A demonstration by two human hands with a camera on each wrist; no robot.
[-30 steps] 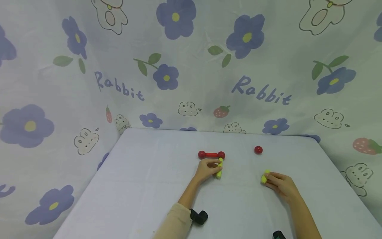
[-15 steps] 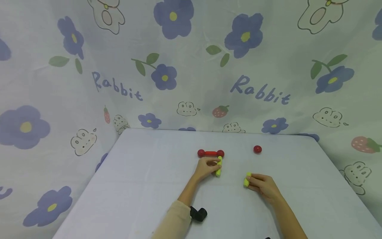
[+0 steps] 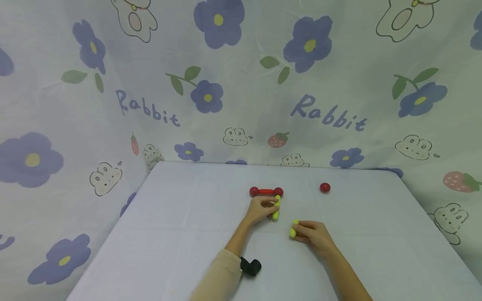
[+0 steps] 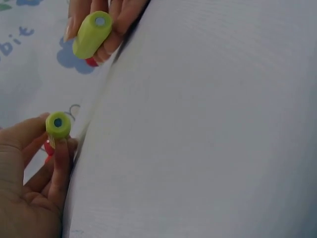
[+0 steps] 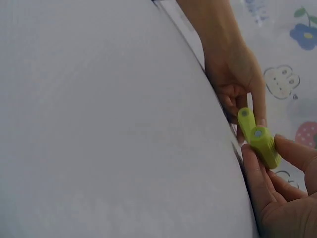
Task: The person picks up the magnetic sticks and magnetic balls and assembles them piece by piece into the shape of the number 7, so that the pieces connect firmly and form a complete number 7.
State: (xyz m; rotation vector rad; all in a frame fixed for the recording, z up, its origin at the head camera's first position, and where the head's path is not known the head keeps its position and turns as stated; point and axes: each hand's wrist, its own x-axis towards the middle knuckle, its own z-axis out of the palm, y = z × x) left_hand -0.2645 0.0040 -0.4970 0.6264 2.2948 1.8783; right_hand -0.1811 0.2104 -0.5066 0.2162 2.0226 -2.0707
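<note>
Facing inward, left hand [image 3: 259, 210] pinches yellow rod [image 3: 276, 215], right hand [image 3: 317, 236] pinches second rod [image 3: 292, 233]. Fingers [image 5: 297, 154] partly cover both; right forearm [image 3: 346, 271] is cut off.

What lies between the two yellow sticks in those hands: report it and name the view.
In the head view, the stretch between the left yellow stick and the right yellow stick is bare: only white tabletop shows there.
</note>
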